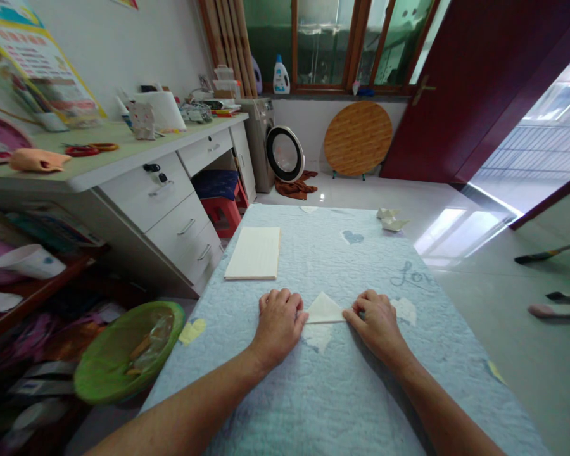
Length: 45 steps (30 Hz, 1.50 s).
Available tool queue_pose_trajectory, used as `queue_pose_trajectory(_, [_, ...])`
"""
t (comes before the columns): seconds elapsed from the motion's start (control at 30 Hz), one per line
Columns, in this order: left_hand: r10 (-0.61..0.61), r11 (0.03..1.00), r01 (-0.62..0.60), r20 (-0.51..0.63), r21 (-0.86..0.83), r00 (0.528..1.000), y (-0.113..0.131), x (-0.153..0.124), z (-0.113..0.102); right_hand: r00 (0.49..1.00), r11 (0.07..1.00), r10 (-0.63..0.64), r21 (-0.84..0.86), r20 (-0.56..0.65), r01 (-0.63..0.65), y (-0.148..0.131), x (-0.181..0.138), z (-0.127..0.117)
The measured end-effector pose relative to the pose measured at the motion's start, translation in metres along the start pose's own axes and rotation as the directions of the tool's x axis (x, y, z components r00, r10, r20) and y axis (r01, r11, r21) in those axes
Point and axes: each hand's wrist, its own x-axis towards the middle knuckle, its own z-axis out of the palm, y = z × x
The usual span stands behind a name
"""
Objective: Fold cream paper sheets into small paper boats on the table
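Note:
A small piece of folded paper [325, 309] lies on the light blue cloth of the table [313, 399], its peak pointing away from me. My left hand [280, 323] grips its left corner, thumb along the edge and fingers curled. At the opposite corner, my right hand [374, 322] pinches the paper between thumb and bent fingers. The paper's bottom edge runs straight between both thumbs. Beyond my left hand rests a pad of lined paper [254, 253]. Folded paper shapes like little boats [393, 223] sit at the table's far right corner.
Left of the table stand a white desk with drawers [171, 202] and a green basin [128, 354] holding a plastic bag. A red stool [223, 196] is under the desk. Farther back are a washing machine with its door open [285, 154] and a round wooden tabletop [358, 138].

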Motion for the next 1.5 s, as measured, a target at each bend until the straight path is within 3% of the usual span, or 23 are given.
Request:
queue_pose_trajectory(0.17, [0.061, 0.995, -0.060, 0.009, -0.083, 0.998, -0.003, 0.001, 0.002, 0.999, 1.000, -0.024, -0.012, -0.038, 0.023, 0.000, -0.002, 0.003])
queue_pose_trajectory(0.27, [0.180, 0.979, -0.182, -0.029, -0.093, 0.983, -0.007, 0.001, 0.003, 0.998, 0.999, -0.030, -0.021, -0.049, 0.029, 0.000, -0.003, 0.004])
queue_pose_trajectory(0.4, [0.454, 0.891, -0.453, 0.037, -0.030, 0.890, -0.012, 0.001, 0.002, 0.999, 0.999, -0.021, -0.037, -0.041, 0.019, -0.001, -0.004, 0.005])
queue_pose_trajectory(0.53, [0.564, 0.809, -0.580, 0.150, 0.092, 0.812, -0.010, 0.001, -0.004, 0.995, 0.999, -0.026, -0.042, -0.098, 0.022, -0.005, -0.007, 0.004])
queue_pose_trajectory(0.63, [0.578, 0.786, -0.600, 0.164, 0.151, 0.799, -0.008, 0.000, -0.006, 0.984, 0.991, -0.135, -0.036, -0.120, 0.131, -0.008, -0.008, 0.001])
queue_pose_trajectory(0.7, [0.579, 0.780, -0.601, 0.165, 0.172, 0.799, -0.008, -0.001, -0.006, 0.959, 0.961, -0.277, -0.018, -0.064, 0.277, -0.009, -0.008, 0.000])
queue_pose_trajectory(0.8, [0.582, 0.775, -0.603, 0.158, 0.188, 0.798, -0.008, -0.002, -0.005, 0.877, 0.880, -0.475, 0.036, 0.075, 0.473, -0.011, -0.010, -0.002])
queue_pose_trajectory(0.87, [0.588, 0.771, -0.606, 0.148, 0.193, 0.795, -0.008, -0.002, -0.004, 0.833, 0.843, -0.537, 0.062, 0.134, 0.534, -0.013, -0.011, -0.005])
queue_pose_trajectory(1.03, [0.610, 0.756, -0.623, 0.129, 0.202, 0.782, -0.011, -0.005, -0.003, 0.799, 0.815, -0.579, 0.076, 0.166, 0.575, -0.020, -0.016, -0.012])
queue_pose_trajectory(1.5, [0.600, 0.746, -0.599, 0.098, 0.290, 0.794, -0.015, -0.018, -0.009, 0.811, 0.837, -0.535, 0.015, 0.236, 0.547, -0.025, -0.016, -0.026])
